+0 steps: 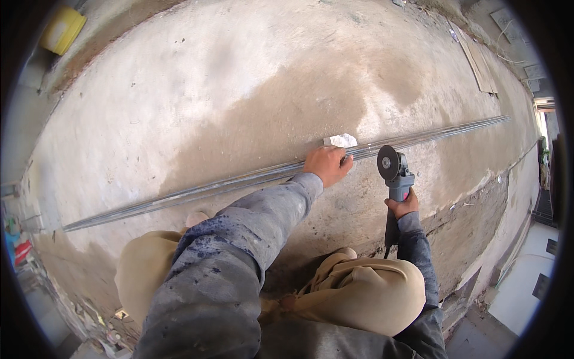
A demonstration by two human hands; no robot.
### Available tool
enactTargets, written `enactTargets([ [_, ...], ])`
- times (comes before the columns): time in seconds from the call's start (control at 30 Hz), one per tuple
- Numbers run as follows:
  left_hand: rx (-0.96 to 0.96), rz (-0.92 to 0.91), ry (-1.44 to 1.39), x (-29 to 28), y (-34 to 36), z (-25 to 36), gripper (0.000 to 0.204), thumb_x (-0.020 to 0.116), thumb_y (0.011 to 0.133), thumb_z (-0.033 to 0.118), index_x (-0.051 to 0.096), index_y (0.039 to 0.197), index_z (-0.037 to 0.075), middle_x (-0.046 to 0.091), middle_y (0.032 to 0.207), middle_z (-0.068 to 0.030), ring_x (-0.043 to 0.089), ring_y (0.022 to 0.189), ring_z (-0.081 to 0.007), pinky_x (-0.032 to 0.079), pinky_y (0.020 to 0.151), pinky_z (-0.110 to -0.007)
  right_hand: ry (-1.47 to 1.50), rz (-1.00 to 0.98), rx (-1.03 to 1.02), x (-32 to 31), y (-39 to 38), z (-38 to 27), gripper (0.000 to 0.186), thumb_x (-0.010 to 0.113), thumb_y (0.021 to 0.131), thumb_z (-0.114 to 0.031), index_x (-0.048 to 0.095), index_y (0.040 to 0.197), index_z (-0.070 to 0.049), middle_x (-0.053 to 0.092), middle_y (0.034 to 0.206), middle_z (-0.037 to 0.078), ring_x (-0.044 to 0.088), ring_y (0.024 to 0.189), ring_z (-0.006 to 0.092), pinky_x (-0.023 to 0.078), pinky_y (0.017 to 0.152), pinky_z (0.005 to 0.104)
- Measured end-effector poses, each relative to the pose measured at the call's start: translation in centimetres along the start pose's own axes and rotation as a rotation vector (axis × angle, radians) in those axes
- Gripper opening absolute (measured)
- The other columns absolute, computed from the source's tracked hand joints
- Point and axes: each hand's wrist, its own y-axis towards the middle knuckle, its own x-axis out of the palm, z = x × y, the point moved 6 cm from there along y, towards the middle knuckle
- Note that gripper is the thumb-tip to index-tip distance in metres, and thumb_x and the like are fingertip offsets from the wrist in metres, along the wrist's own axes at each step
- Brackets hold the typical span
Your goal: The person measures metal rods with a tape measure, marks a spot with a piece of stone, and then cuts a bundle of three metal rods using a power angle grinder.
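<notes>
From my remote seat, I see the right hand [404, 205] wrapped around the grey body of an angle grinder [402, 186], held firmly with its disc [387, 163] raised and facing up toward the camera. The left hand [326, 166] lies over a bundle of thin metal rods [257, 175], fingers curling down on its far side; I can't tell whether they pinch the rods or only press on them. The bundle runs slantwise across the concrete floor [287, 78], and a pale block [343, 140] sits just beyond it, by the left hand.

What worries me is how near the disc is to those bare fingers: should it be turning, a slip or kick of the grinder could carry it into them. Loose rods could roll or spring if the hold is light, and the bent knees [373, 293] sit close to any sparks.

I can't make out whether the disc is spinning, nor whether a guard covers its back. The left fingertips are hidden, the grinder's cord [387, 251] drops out of sight behind a knee, and the bundle's far left end blurs into the lens's curve.
</notes>
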Motion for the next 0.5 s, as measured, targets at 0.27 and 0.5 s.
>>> enactTargets([
  [0.27,0.004,-0.668,-0.526,14.4,-9.1,10.9,0.06,0.063,0.072,0.037,0.042,0.106,-0.007,0.057,0.09,-0.0264,0.058,0.082,-0.0371,0.046,0.072,-0.039,0.977,-0.022,0.255,-2.2,-1.9,3.5,0.038,0.067,0.065,-0.015,0.049,0.094,0.003,0.057,0.081,0.012,0.062,0.072,0.0277,0.052,0.061,0.0363],
  [0.5,0.073,-0.37,-0.378,12.1,-7.0,14.6,0.063,0.069,0.063,0.024,0.034,0.103,-0.009,0.052,0.092,-0.0262,0.055,0.086,-0.0394,0.046,0.076,-0.041,1.405,-0.198,0.237,-3.2,-2.0,-0.4,0.056,0.063,0.069,-0.023,0.037,0.115,-0.004,0.048,0.107,0.015,0.05,0.102,0.0324,0.045,0.084,0.0452],
])
